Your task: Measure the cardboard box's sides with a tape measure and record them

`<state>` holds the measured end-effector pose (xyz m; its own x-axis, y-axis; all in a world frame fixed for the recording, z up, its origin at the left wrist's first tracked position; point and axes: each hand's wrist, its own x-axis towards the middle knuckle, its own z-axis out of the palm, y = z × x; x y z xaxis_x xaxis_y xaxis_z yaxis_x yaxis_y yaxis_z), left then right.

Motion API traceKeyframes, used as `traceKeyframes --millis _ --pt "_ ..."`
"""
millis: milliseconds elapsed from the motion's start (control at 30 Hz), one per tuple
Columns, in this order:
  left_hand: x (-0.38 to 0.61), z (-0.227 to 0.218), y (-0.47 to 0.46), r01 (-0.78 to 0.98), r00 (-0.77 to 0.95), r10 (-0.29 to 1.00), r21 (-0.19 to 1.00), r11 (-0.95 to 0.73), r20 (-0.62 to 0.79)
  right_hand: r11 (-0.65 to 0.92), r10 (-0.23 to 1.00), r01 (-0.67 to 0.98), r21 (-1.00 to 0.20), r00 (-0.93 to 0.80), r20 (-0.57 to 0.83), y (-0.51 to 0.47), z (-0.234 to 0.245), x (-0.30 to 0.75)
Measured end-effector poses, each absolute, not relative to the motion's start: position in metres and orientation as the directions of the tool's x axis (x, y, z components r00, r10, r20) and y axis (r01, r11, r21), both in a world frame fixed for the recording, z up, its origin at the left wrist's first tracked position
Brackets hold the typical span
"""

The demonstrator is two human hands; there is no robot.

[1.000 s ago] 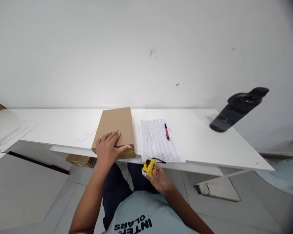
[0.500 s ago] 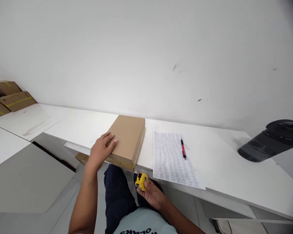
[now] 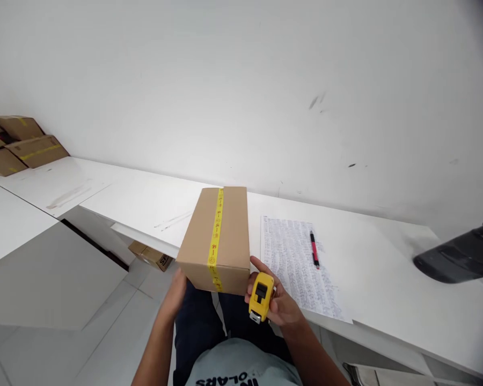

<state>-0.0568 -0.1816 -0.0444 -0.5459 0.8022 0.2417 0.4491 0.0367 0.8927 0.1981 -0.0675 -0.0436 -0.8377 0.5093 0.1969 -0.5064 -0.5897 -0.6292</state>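
Note:
A brown cardboard box (image 3: 235, 228) with a printed yellow tape strip (image 3: 215, 231) along its top is in front of me, its near end over the front edge of the white table (image 3: 380, 271). My left hand (image 3: 176, 294) grips the box at its near left corner, with the fingertips hidden behind it. In my right hand (image 3: 279, 303) is a yellow tape measure (image 3: 261, 294), its metal end tip pointing down toward me. Fingers of that same hand touch the box's near right corner.
Right of the box lies a handwritten sheet of paper (image 3: 285, 268) with a red and black pen (image 3: 314, 250) on it. A dark cylindrical object (image 3: 454, 256) stands far right. More boxes (image 3: 38, 151) are stacked at the far left, and another box (image 3: 151, 254) sits below the table.
The box has been turned over, so its yellow tape strip now runs along the top. My left hand left its top for the near left corner; my right hand rose to it with the tape measure.

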Motion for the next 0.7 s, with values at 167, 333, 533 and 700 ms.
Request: traceKeyframes --millis 167,333,533,700 --pt "-0.023 -0.062 -0.175 0.376 -0.581 0.782 0.927 0.012 0.226 -0.409 0.691 -0.523 -0.748 -0.713 0.121 -0.060 -0.026 0.214" --pt "-0.007 -0.019 -0.173 0.548 -0.562 0.709 0.834 -0.067 0.427 -0.034 0.799 -0.552 -0.833 -0.515 0.309 -0.047 0.018 0.242" --pt "0.013 0.055 -0.200 0.913 0.170 0.430 0.023 -0.408 0.887 0.236 0.434 -0.479 -0.845 -0.726 0.533 -0.045 0.077 0.232" --pt "0.022 0.079 -0.212 0.838 0.452 0.419 -0.214 -0.502 0.788 -0.034 0.305 -0.495 -0.868 -0.832 0.463 -0.059 0.069 0.202"
